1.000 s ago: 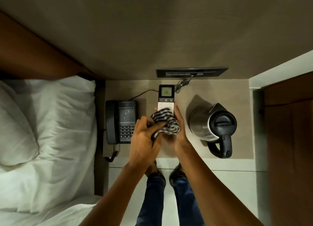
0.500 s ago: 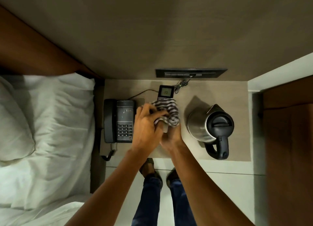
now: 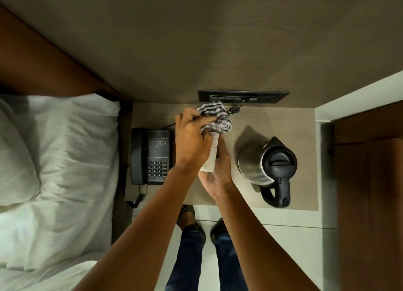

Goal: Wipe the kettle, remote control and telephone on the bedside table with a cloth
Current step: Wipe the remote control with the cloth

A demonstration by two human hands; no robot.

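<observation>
The right hand (image 3: 218, 173) clasps the light, stiff remote control (image 3: 211, 160) by its near end while the left hand (image 3: 193, 138) bunches the soft cloth (image 3: 216, 119) over its far end.

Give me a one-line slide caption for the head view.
Left hand wipes the remote control with a striped cloth while the right hand holds it, between telephone and kettle.

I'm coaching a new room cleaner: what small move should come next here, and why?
Probably draw the striped cloth in the left hand back down the remote control, which the right hand holds. The cloth covers its far end, and the lower white part lies bare.
</observation>
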